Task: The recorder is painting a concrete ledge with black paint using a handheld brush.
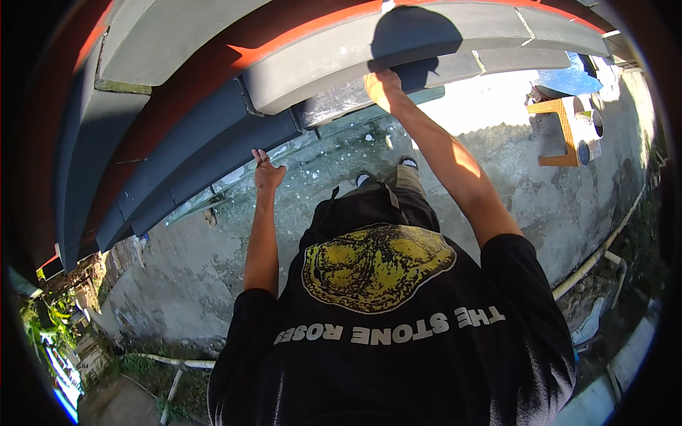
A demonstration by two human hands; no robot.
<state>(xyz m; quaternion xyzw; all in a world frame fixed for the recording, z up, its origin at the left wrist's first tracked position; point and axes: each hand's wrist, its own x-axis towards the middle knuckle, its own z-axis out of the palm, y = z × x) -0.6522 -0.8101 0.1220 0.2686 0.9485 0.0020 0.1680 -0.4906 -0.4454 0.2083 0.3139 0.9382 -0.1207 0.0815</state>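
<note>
My left hand (268,172) is raised beside the lower edge of a dark grey moulding (234,153), its fingers stretched and its thumb apart, with nothing in it. Farther right, my right hand (383,88) reaches up to the underside of a light grey ledge (320,65), closed, fingers bent toward the edge. Its fingertips and anything in them are hidden. Just below the ledge, beside that hand, runs a whitish, patchy strip (334,104). A dark rounded shadow (412,32) falls on the ledge above the right hand.
Red bands (305,32) run between the grey mouldings. Beneath my feet lies a stained concrete floor (490,160) with white specks near the wall. An orange stool (568,131) with containers stands at right, near a blue sheet (572,78). Pale pipes (593,270) line the floor's outer edge.
</note>
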